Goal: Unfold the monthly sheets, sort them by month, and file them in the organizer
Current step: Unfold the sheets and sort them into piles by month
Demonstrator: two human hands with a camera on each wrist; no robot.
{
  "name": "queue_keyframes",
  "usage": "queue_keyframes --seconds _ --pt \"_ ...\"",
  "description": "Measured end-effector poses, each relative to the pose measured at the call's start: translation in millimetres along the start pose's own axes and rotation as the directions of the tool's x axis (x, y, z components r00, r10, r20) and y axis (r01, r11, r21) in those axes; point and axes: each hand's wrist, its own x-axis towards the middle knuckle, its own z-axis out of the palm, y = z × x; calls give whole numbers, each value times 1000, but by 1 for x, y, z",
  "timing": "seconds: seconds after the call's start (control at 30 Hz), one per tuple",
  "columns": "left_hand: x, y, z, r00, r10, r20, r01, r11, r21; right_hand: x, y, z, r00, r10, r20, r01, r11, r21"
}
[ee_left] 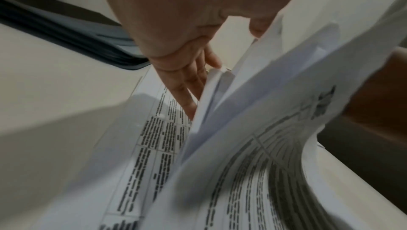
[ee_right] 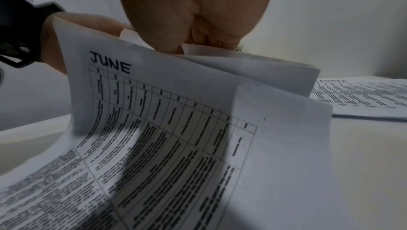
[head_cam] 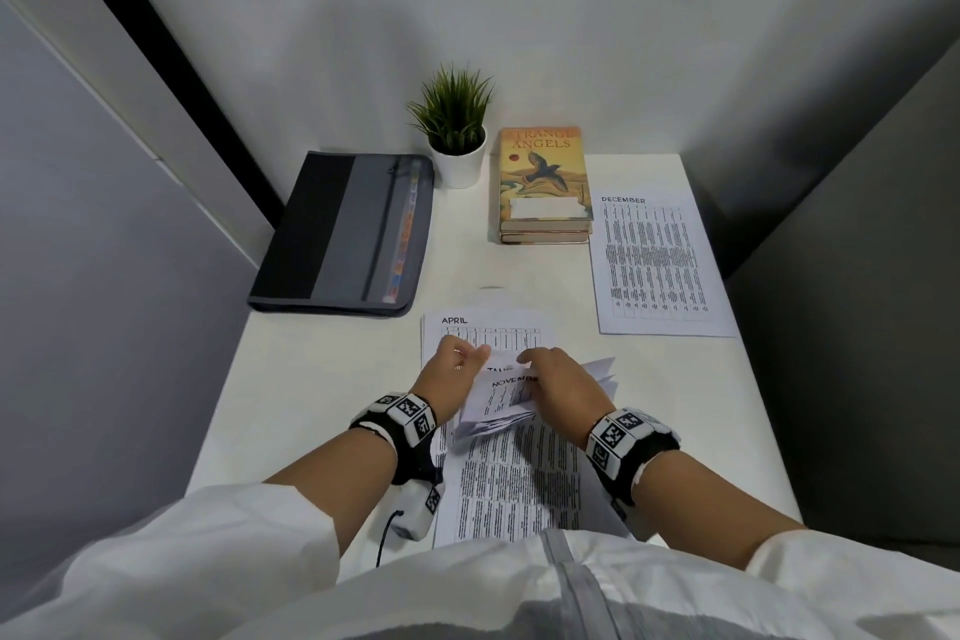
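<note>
Both hands hold a bundle of folded monthly sheets just above the table. The topmost fold reads NOVEMBER. My left hand pinches the bundle's left edge, with its fingers on one side and the thumb on the other. My right hand grips the top edge with curled fingers. A JUNE sheet hangs half unfolded from the bundle. Under the hands an APRIL sheet lies flat. A DECEMBER sheet lies flat at the right. The dark zipped organizer lies closed at the back left.
A potted plant and a stack of books stand at the back of the white table. Walls enclose the table on the left, back and right. The organizer's edge lies close to my left hand.
</note>
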Motion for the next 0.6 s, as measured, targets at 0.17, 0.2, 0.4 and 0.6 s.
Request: queue_keyframes --seconds 0.17,0.2,0.4,0.6 --pt "13 1 -1 987 -68 147 52 992 113 -7 2 -1 996 -91 21 92 994 -58" --pt "15 -1 -2 986 -62 155 40 989 141 -9 3 -1 995 -98 21 99 993 -63" --pt "22 -9 -6 984 -79 159 62 992 106 -15 5 -3 990 -141 28 143 988 -54" --pt "20 -7 -4 987 -88 137 82 996 46 -17 0 -1 990 -140 11 141 987 -72"
